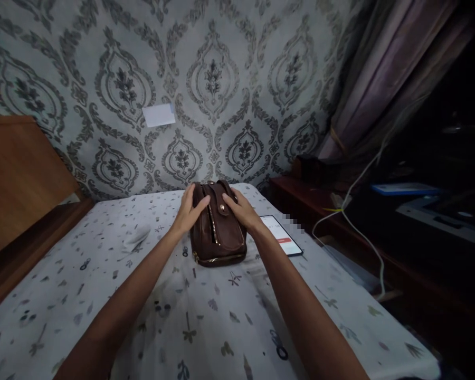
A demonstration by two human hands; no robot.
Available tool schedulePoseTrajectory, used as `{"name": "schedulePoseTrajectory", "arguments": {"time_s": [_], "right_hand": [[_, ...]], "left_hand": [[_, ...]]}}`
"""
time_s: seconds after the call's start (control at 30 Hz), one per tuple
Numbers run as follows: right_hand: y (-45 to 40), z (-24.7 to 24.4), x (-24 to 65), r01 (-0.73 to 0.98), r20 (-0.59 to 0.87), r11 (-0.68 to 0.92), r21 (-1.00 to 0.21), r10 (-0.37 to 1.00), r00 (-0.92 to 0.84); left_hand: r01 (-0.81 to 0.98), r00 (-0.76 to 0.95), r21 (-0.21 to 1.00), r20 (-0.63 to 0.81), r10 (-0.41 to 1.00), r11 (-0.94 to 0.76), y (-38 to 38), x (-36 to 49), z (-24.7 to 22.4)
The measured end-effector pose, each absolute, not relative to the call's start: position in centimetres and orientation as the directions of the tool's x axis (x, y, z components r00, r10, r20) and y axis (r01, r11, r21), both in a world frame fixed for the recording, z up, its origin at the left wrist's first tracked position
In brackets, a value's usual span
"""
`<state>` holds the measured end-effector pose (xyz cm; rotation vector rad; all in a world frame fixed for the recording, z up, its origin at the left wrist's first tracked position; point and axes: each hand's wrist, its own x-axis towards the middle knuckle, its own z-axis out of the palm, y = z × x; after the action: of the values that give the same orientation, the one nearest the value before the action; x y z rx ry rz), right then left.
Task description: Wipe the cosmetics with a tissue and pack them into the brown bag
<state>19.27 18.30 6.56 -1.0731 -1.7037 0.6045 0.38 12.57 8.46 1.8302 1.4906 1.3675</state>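
Note:
A dark brown leather-like bag [230,232] with gold-coloured zippers and a snap tab lies on the patterned bedsheet [206,311]. My left hand [188,212] grips its left side, with the thumb on the top face near a long zipper. On the opposite side, my right hand [243,212] clasps the bag, its thumb beside the round metal snap. The outer fingers of both hands are partly hidden along the bag's sides. Just right of the bag, a phone or small tablet [288,246] lies face up with its screen lit; my right forearm partly covers it.
A small white item [136,237], too blurred to name, rests left of the bag. Wooden furniture [24,174] borders the left side. A white cable [370,240] hangs at right, near a dark red wooden ledge [301,203] and a curtain [383,74]. Patterned wall [214,68] stands behind.

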Motion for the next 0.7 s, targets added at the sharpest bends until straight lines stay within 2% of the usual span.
{"name": "schedulePoseTrajectory", "arguments": {"time_s": [0.07,0.3,0.5,0.7], "right_hand": [[18.4,6.5,19.2,0.425,0.495,0.491,-0.760,0.862,-0.110],[18.1,6.3,18.8,0.536,0.519,0.484,-0.692,0.849,-0.098],[18.9,6.0,19.0,0.523,0.534,0.517,-0.678,0.835,-0.133],[19.2,6.0,19.1,0.489,0.519,0.533,-0.691,0.836,-0.178]], "left_hand": [[0.488,-0.028,0.825,0.341,0.940,-0.285,13.9,0.1,8.3],[0.493,0.085,0.810,0.320,0.944,-0.319,14.4,-0.6,8.0],[0.479,0.174,0.815,0.275,0.945,-0.325,11.7,-0.2,8.1],[0.580,0.265,0.716,0.284,0.921,-0.388,9.1,0.0,8.7]]}}
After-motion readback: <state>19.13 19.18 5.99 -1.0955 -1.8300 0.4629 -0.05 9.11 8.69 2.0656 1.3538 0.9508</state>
